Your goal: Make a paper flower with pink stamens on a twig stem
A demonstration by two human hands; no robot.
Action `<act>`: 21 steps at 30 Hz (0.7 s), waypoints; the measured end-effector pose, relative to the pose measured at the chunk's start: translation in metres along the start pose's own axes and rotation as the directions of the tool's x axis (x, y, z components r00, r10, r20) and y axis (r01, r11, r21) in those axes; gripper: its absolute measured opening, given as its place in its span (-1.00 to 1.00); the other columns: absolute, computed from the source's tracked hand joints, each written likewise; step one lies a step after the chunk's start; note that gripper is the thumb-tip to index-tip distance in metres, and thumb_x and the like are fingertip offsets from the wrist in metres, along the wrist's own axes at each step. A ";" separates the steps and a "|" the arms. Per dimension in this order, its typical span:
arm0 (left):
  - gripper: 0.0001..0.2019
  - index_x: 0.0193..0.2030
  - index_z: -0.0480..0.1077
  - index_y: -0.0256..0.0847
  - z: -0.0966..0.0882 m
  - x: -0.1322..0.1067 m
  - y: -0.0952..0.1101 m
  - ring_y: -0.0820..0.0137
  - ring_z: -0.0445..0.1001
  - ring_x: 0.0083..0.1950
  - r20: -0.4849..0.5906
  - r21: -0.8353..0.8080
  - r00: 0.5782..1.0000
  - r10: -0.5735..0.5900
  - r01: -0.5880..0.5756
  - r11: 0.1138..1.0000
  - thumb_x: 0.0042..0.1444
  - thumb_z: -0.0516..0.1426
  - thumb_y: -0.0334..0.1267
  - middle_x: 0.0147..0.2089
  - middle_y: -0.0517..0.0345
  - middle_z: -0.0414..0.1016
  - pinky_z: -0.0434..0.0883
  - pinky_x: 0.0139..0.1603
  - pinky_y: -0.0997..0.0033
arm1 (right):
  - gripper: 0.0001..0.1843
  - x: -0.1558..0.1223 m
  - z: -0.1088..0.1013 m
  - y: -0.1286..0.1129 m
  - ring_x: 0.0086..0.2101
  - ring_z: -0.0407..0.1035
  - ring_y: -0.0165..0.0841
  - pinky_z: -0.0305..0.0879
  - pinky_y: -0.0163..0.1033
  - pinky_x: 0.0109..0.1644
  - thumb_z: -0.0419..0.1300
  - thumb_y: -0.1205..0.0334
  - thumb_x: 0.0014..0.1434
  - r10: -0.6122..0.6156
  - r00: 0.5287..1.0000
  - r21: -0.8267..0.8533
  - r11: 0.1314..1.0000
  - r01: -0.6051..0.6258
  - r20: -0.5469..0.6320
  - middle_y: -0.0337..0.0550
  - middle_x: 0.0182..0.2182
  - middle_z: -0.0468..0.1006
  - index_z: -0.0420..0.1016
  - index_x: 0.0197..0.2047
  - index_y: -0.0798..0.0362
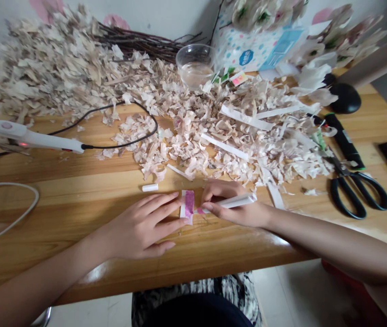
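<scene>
Under the fingertips of my left hand (146, 222) lies a small piece of white paper (182, 211) with a purple-pink coloured band. That hand rests flat on the table, fingers spread, touching the paper's left side. My right hand (227, 200) is closed around a white marker pen (236, 201), its tip at the paper's right edge. A pink mark (200, 210) shows by the tip. Just above my left fingers sits a white pen cap (150, 187).
Dried petal-like flakes (166, 109) cover the back of the wooden table (111, 272). A white heated tool (37, 136) with a lit red light lies left, its black cord looping. Black-handled scissors (346, 195) lie right. A clear plastic bowl (195, 68) and tissue pack (248, 52) stand behind.
</scene>
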State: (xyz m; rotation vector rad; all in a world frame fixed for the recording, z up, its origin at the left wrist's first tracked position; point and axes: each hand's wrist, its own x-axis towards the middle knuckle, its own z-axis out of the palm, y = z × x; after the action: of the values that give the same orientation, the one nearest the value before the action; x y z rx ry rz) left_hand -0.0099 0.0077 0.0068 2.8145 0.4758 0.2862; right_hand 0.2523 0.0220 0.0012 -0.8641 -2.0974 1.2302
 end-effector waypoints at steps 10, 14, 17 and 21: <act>-0.63 0.13 0.36 -0.22 0.002 -0.001 -0.001 0.00 0.15 0.31 0.013 -0.017 1.000 0.000 0.001 1.000 0.23 0.00 -0.19 0.25 -0.22 0.26 0.31 0.17 -0.05 | -0.80 0.000 0.001 0.000 -0.49 0.29 -0.47 0.20 -0.36 -0.39 0.09 0.26 0.25 0.034 0.999 0.012 0.999 -0.033 -0.037 -0.21 -0.51 0.41 0.37 -0.41 0.12; -0.63 0.13 0.36 -0.22 0.003 -0.001 -0.001 0.00 0.14 0.31 0.013 -0.018 1.000 0.001 -0.001 1.000 0.23 0.00 -0.19 0.26 -0.23 0.25 0.31 0.16 -0.05 | -0.81 0.000 0.000 0.000 -0.46 0.31 -0.46 0.22 -0.36 -0.37 0.09 0.26 0.24 0.051 0.996 0.030 0.998 -0.049 -0.075 -0.19 -0.48 0.43 0.37 -0.40 0.12; -0.63 0.12 0.36 -0.22 0.002 -0.001 0.000 0.00 0.15 0.31 0.013 -0.014 1.000 -0.003 0.003 1.000 0.23 0.01 -0.19 0.26 -0.22 0.25 0.32 0.16 -0.05 | -0.81 -0.001 0.000 0.000 -0.46 0.31 -0.47 0.22 -0.37 -0.38 0.09 0.26 0.25 0.070 0.994 0.037 0.997 -0.067 -0.083 -0.21 -0.49 0.42 0.37 -0.40 0.12; -0.64 0.12 0.36 -0.21 0.001 -0.001 0.000 0.03 0.16 0.31 0.001 -0.007 1.000 -0.007 0.007 1.000 0.23 0.00 -0.19 0.25 -0.18 0.26 0.31 0.17 -0.01 | -0.81 -0.001 0.000 -0.001 -0.45 0.33 -0.45 0.24 -0.36 -0.37 0.09 0.24 0.25 0.097 0.992 0.037 0.995 -0.094 -0.083 -0.20 -0.48 0.43 0.37 -0.39 0.11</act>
State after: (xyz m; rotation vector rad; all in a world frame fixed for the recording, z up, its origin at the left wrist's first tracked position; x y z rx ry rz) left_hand -0.0104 0.0068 0.0056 2.8059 0.4840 0.2844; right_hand 0.2529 0.0211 0.0019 -0.9946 -1.9837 1.2518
